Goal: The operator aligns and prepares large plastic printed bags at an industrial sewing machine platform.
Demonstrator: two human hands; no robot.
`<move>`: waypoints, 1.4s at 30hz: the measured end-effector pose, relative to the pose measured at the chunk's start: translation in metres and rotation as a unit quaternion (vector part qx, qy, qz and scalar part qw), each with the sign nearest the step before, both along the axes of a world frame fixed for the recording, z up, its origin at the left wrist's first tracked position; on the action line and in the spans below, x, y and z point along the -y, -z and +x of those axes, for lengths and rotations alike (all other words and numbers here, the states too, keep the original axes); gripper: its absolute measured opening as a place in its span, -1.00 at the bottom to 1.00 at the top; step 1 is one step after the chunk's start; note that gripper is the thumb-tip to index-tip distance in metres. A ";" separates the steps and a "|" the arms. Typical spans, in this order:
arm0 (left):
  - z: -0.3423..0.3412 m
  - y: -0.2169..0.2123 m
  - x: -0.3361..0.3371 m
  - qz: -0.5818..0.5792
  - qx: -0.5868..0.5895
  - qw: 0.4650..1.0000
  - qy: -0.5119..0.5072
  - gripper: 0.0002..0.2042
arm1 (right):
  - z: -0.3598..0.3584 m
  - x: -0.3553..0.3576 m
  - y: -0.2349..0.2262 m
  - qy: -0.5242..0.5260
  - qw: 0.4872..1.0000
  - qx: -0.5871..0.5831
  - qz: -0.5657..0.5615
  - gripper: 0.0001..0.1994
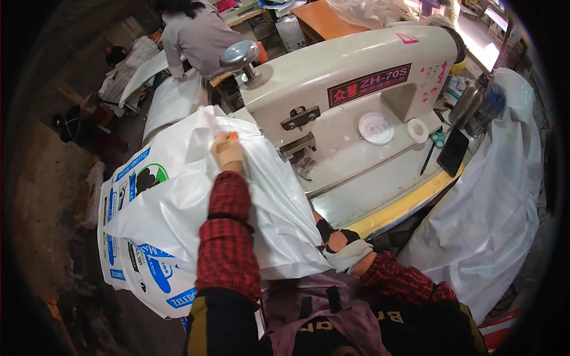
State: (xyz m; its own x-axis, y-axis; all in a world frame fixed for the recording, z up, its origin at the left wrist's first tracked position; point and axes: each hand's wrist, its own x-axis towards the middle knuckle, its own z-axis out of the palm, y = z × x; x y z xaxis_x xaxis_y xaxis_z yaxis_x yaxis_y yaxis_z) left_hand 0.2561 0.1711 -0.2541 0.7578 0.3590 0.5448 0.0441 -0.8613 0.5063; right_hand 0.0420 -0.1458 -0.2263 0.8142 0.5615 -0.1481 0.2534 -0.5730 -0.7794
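Now both hands are on a white woven sack [237, 196] at a cream industrial sewing machine [356, 89].

Up at the sack's far edge, the left hand [227, 149] is closed over a raised fold of the material, fingers curled down on it, just left of the machine's needle area [304, 167]. The right hand [341, 246], wearing a dark wrist wrap and a pale covering, pinches the sack's near edge at the front of the machine bed [368, 178]. The sack drapes off the bed to the left, its blue and green print facing up. Scissors [435, 142] and a tape roll [418, 130] lie on the bed to the right. Another person [196, 35] bends over white sacks farther back.
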 end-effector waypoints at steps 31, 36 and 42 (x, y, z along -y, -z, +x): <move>-0.253 -0.196 0.147 0.450 -0.312 0.676 0.493 -0.61 | -0.008 -0.037 0.019 0.004 0.996 0.040 0.079 -0.43; -0.248 -0.231 0.162 0.400 -0.287 0.741 0.456 -0.61 | -0.023 -0.017 0.022 0.020 0.993 0.057 0.106 -0.44; -0.310 -0.219 0.191 0.260 -0.481 0.677 0.493 -0.66 | -0.036 0.017 0.030 0.019 0.994 0.043 0.097 -0.46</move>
